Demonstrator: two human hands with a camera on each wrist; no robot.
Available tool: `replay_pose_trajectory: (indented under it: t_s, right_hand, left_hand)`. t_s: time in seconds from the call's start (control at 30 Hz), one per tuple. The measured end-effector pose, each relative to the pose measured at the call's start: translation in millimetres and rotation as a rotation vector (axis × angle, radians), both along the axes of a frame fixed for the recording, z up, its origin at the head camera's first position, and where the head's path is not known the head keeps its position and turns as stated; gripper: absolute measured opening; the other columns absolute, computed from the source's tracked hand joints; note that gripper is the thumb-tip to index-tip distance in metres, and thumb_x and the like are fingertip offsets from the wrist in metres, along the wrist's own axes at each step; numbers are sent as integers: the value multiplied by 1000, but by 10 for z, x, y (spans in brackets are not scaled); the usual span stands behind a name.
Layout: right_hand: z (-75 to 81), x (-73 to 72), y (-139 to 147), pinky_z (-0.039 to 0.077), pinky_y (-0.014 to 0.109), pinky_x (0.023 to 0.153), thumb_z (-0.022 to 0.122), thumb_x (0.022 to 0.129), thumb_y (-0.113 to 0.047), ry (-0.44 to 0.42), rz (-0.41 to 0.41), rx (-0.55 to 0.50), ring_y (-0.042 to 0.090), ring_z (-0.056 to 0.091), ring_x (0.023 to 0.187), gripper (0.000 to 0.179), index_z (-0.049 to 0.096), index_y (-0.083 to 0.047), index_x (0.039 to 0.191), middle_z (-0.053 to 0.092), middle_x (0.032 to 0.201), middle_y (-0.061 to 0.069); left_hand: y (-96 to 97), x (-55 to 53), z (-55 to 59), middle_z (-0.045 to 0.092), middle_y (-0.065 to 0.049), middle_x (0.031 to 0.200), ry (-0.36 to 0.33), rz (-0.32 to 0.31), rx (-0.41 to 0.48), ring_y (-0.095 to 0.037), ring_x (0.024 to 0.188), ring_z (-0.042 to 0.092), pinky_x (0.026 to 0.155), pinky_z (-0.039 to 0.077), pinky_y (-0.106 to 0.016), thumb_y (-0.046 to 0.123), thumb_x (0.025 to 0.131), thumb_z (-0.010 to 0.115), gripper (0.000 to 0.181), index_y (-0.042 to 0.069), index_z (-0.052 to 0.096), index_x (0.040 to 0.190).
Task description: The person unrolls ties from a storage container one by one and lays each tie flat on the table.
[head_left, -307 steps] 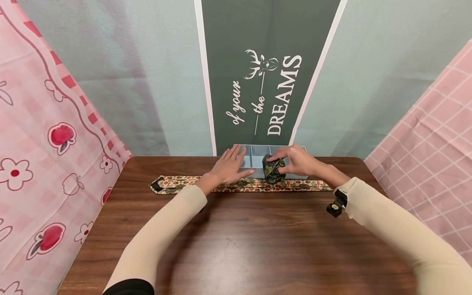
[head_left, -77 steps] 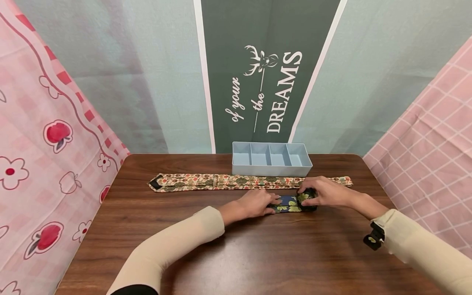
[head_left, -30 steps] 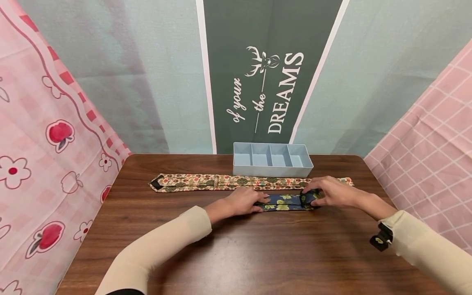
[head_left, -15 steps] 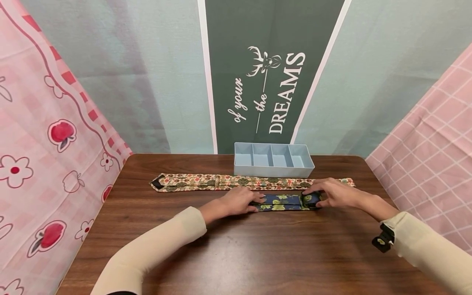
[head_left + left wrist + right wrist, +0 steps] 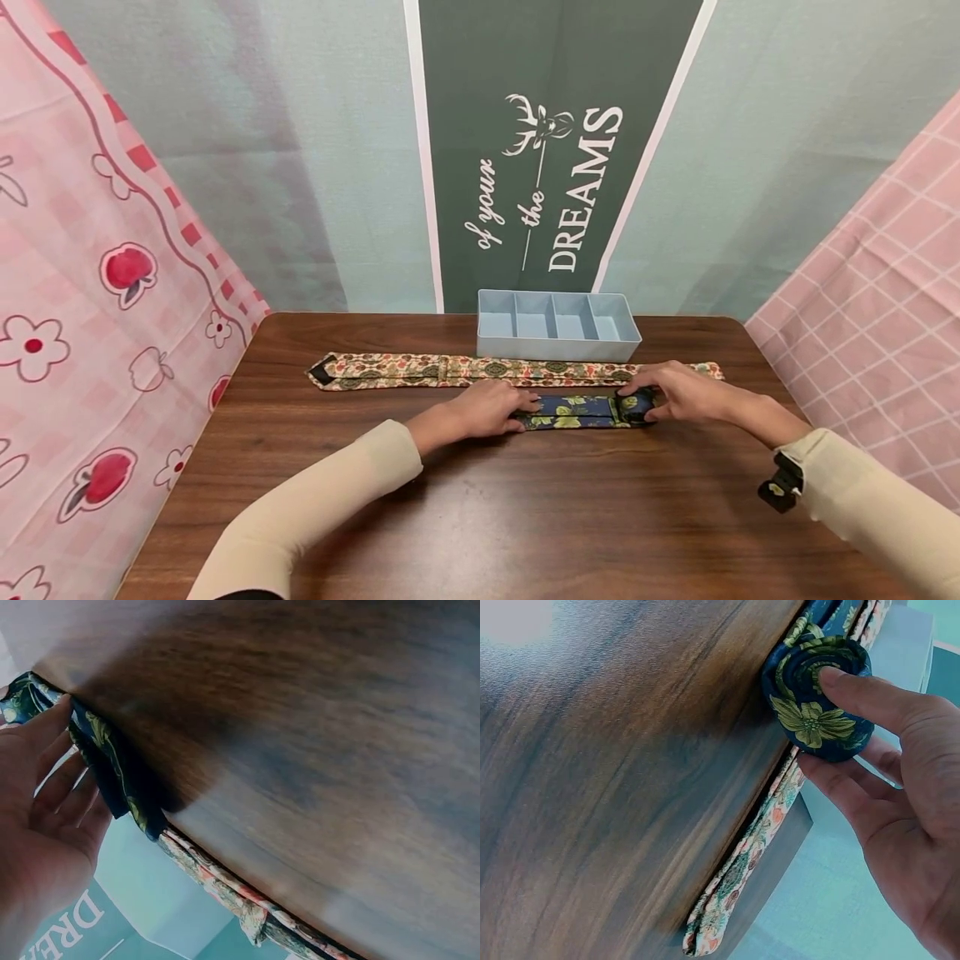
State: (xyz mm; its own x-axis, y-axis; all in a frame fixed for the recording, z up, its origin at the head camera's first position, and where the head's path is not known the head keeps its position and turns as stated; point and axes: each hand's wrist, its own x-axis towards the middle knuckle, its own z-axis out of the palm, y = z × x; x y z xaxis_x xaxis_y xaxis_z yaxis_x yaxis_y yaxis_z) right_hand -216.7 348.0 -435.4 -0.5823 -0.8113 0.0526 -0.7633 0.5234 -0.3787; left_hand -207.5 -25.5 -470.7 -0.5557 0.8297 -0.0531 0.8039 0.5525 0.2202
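Your right hand (image 5: 686, 394) pinches the rolled end of the dark floral tie (image 5: 581, 410), thumb on the coil's face, fingers curled behind. Your left hand (image 5: 487, 410) lies flat, fingers straight, pressing the tie's left end to the table (image 5: 480, 508). The tie lies just near of the beige patterned tie (image 5: 450, 368); the divided tray (image 5: 557, 335) sits beyond.

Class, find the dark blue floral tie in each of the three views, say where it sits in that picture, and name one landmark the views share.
Head: the dark blue floral tie lies mid-table between the left hand and right hand.
Left wrist: its flat end shows at the upper left, under the fingers.
Right wrist: its rolled end is at the top, gripped by the thumb and fingers.
Shared landmark: the beige patterned tie lying alongside.
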Motion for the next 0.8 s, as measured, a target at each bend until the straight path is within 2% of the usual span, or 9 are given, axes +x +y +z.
replay_pose_trajectory:
  t_s: [0.07,0.17,0.27,0.4,0.57,0.7,0.8]
  right_hand:
    - [8,-9,-3,60,35,72,95,74,-1,-6,4,2,11,69,94,50,78,-10,120,75,111,2]
    - [21,-26,-9,60,34,71,94,75,-2,-25,10,6,10,68,93,48,78,-9,119,75,109,1]
    - [26,-39,-16,59,33,71,94,75,-2,-42,9,13,10,68,92,47,78,-9,119,74,108,0]
    - [18,-39,-19,60,33,71,93,75,-1,-60,-10,26,9,67,93,48,78,-9,120,74,109,0]
    - [8,-34,-16,60,32,71,93,75,0,-59,-12,19,10,68,93,47,78,-8,119,74,108,2]
    - [19,-40,-23,60,32,72,94,76,-2,-65,-13,17,11,68,93,46,78,-8,119,74,109,2]
    - [35,-41,-27,60,33,72,93,78,-3,-90,-19,22,11,67,93,45,78,-9,120,73,109,1]
  left_hand:
    - [21,7,16,59,1,154,2,-10,8,-20,108,75,96,59,-37,30,102,73,46,22,66,147]
    - [62,12,23,57,-1,155,-13,-22,26,-16,88,75,94,60,-36,29,104,71,45,20,65,148]
    - [122,11,15,56,-1,157,-21,-35,28,-16,94,76,98,58,-36,29,105,68,45,20,63,149]
    - [226,1,17,55,-1,158,-17,-59,14,-20,114,73,104,55,-35,29,107,66,46,19,61,151]
    - [362,-13,49,55,-2,158,-13,-95,15,-19,107,75,102,56,-34,27,107,66,46,19,61,152]
    - [461,-32,49,56,2,157,-3,-108,13,-14,91,75,90,59,-31,28,106,67,46,22,62,151]
    - [521,-47,33,56,6,157,18,-115,1,-11,91,75,86,60,-30,32,107,66,45,25,62,151]
